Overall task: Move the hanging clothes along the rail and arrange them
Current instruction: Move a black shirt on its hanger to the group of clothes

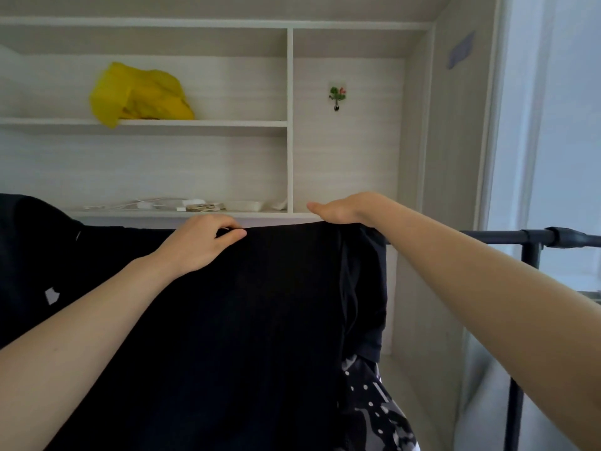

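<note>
Left hand point(198, 244) pinches the top fold of the black garment point(247, 320) between thumb and curled fingers; right hand point(344, 209) hooks over its far edge, fingers hidden behind. The garment drapes over the dark rail point(507, 237), a patterned piece point(374, 405) below, shelves point(208, 123) behind.

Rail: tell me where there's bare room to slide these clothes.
Bare rail runs from the right hand to the corner joint. Leftward it is crowded: black garment under both hands, more dark clothing past the left hand.

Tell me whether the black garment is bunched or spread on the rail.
Spread: the black garment drapes flat over the rail, between both hands.
</note>
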